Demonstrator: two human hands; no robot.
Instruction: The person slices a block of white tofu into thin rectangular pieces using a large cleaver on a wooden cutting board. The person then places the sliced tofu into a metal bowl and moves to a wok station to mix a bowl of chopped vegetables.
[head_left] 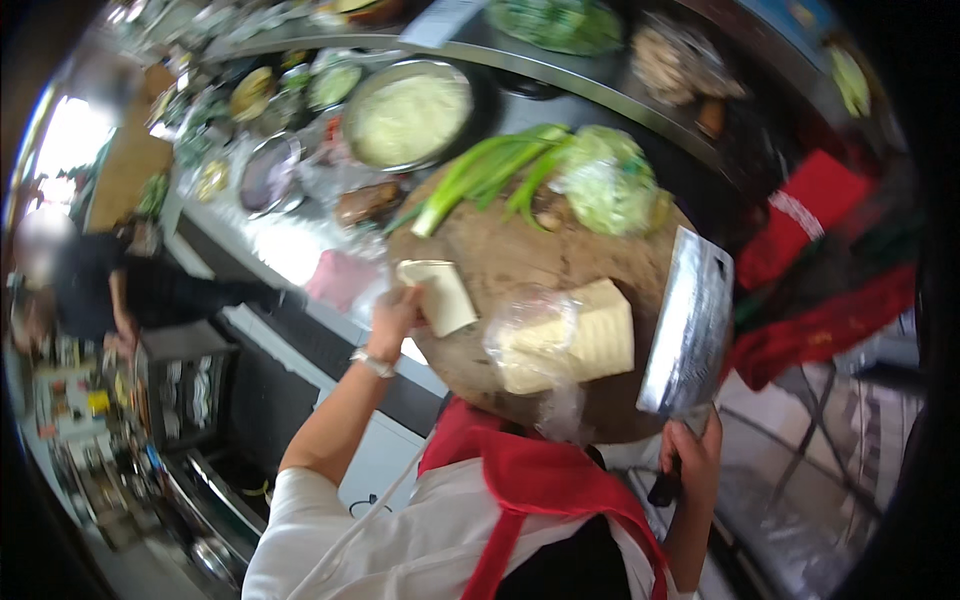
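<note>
My left hand point(397, 312) pinches the edge of a flat pale-yellow slice point(449, 296) at the left side of a round wooden chopping board point(500, 255). To the right of it lies a block of stacked pale-yellow sheets point(590, 337), partly inside a clear plastic bag point(530, 325). I cannot tell what food it is. My right hand point(693, 448) is closed round the dark handle of a cleaver point(690, 325). Its broad blade points away from me at the board's right edge, beside the block.
Green onions point(490, 172) and a plastic-wrapped cabbage point(605, 182) lie on the board's far side. Beyond stands a metal bowl of pale shreds point(412, 115). A pink cloth point(345, 278) lies left of the board. Red bags point(815, 215) hang at right. Another person point(100, 290) stands at far left.
</note>
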